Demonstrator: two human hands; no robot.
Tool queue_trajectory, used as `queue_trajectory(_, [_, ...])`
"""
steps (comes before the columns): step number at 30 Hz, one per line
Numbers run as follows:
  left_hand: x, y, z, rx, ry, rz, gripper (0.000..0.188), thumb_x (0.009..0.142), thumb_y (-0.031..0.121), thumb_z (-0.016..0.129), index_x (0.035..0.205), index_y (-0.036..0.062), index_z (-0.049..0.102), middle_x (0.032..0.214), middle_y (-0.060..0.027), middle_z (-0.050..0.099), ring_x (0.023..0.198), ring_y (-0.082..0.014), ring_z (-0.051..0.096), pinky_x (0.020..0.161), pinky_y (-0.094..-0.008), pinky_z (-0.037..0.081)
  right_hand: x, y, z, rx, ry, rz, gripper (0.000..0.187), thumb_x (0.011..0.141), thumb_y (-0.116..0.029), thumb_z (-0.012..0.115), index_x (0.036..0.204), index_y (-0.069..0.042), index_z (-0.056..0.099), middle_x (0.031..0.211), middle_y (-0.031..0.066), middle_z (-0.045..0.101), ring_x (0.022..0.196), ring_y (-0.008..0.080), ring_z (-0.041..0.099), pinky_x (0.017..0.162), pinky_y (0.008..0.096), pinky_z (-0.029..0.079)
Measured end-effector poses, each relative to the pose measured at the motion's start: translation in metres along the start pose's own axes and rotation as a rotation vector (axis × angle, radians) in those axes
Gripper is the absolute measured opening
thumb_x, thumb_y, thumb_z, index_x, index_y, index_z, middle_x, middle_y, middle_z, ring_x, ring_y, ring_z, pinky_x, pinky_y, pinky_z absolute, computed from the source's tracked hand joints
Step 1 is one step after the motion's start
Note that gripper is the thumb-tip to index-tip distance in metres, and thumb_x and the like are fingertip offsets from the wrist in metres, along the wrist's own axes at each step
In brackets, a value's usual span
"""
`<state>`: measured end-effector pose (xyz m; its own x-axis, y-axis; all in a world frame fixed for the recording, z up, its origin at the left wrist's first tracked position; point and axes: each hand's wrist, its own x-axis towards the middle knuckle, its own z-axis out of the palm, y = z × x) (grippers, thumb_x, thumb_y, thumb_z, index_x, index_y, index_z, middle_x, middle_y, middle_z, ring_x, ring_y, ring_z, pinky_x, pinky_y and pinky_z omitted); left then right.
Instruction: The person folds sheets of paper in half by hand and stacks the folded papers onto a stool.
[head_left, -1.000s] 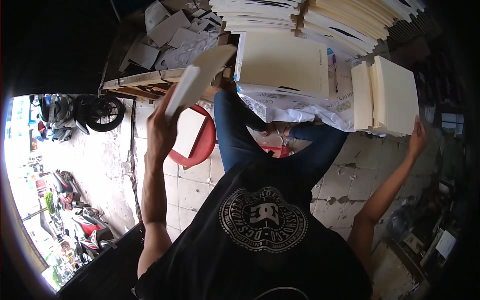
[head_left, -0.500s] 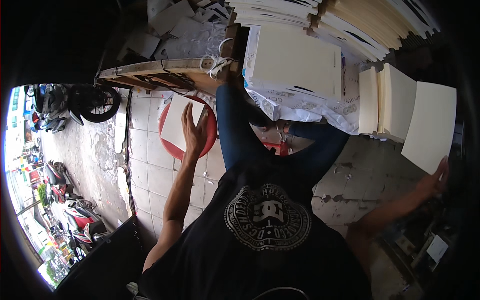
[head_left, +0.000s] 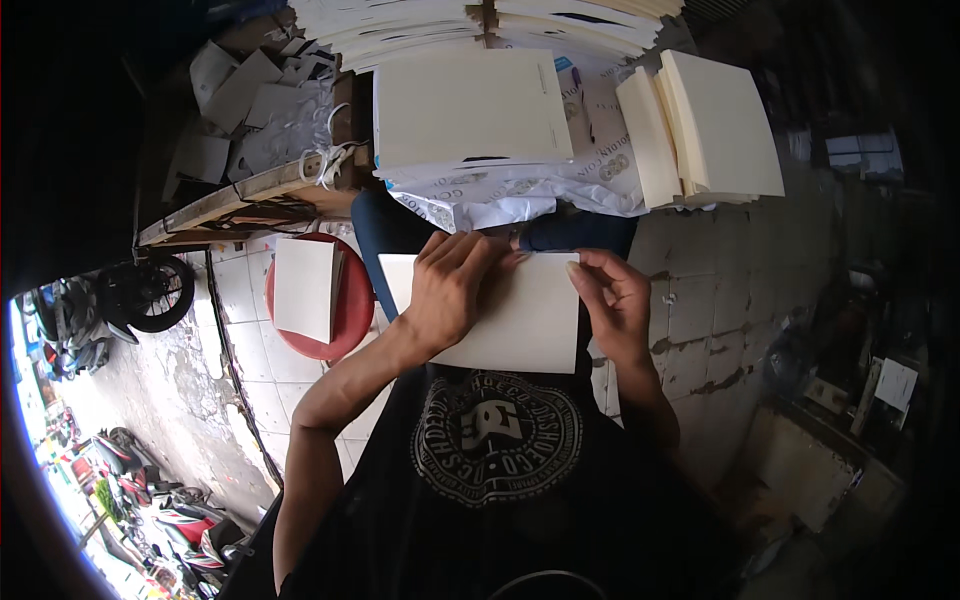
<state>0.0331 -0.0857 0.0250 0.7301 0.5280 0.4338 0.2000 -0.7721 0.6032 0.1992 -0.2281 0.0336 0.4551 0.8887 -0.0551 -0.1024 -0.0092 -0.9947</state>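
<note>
Closest to you, just beyond your dark shirt point(head_left: 495, 435), the cream sheet point(head_left: 525, 325) lies across your lap; whether it is one layer or folded, you cannot tell here. Your left hand point(head_left: 455, 285) lies over it with fingers bent toward the far edge; whether they press or grip is hidden. Your right hand point(head_left: 615, 300) pinches the far right corner between thumb and fingers. The step in hand looks like working that far edge; the next move seems to call for keeping the corner pinched and the sheet flat, so the edge stays true. Left of your knees, pale paper point(head_left: 305, 290) rests on a red stool point(head_left: 355, 300). Beyond your lap, a broad cream stack point(head_left: 470, 105) sits on the table, with a pen point(head_left: 577, 80) beside it and a smaller pile point(head_left: 715, 125) to its right. Farthest back, tall paper stacks point(head_left: 590, 25) stand.
</note>
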Motion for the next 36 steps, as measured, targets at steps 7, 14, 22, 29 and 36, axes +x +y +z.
queue_trajectory(7, [-0.013,0.014,0.024,-0.025,0.180,-0.030,0.037,0.075,-0.008,0.069,0.110,0.0042,0.067,0.085,-0.0063,0.067,0.068,-0.0209,0.062,0.063,-0.0325,0.045,0.012,0.023,0.032,-0.075,0.025,-0.077,0.010,0.097,-0.005,0.062,0.105,0.002,0.064,0.082,-0.0021,0.063,0.070,-0.0014,0.052,0.057,0.0171,0.039])
queue_trajectory(14, [-0.021,0.000,0.024,-0.051,0.235,-0.050,0.040,0.071,-0.002,0.074,0.109,0.0066,0.066,0.091,-0.0048,0.069,0.071,-0.0208,0.063,0.064,-0.0326,0.040,0.003,0.025,0.039,-0.033,0.004,-0.030,0.014,0.098,-0.007,0.062,0.107,0.004,0.064,0.082,-0.0030,0.062,0.069,-0.0024,0.049,0.058,0.0159,0.037])
queue_trajectory(22, [-0.027,-0.001,0.029,-0.098,0.170,0.062,0.035,0.072,0.008,0.081,0.103,0.0068,0.066,0.095,-0.0048,0.073,0.078,-0.0210,0.068,0.067,-0.0329,0.045,0.004,0.030,0.042,0.069,-0.042,-0.050,0.008,0.098,-0.006,0.063,0.095,-0.001,0.058,0.080,-0.0041,0.057,0.071,-0.0019,0.049,0.061,0.0161,0.038])
queue_trajectory(29, [-0.007,-0.063,-0.040,0.102,0.429,0.095,0.021,0.072,-0.007,0.073,0.087,0.0046,0.066,0.091,-0.0106,0.069,0.086,-0.0254,0.066,0.074,-0.0366,0.051,0.000,-0.012,-0.014,-0.404,0.201,-0.171,0.007,0.087,0.005,0.069,0.094,0.005,0.071,0.073,0.0010,0.061,0.063,0.0065,0.052,0.057,0.0221,0.040])
queue_trajectory(36, [0.016,-0.270,-0.147,1.134,0.597,-0.401,0.029,0.087,0.021,0.076,0.109,0.0054,0.064,0.101,-0.0115,0.066,0.092,-0.0315,0.064,0.082,-0.0412,0.050,-0.015,-0.067,-0.115,0.063,0.338,-0.689,0.035,0.097,-0.020,0.062,0.122,0.004,0.057,0.089,0.0114,0.066,0.091,0.0197,0.062,0.084,0.0358,0.050])
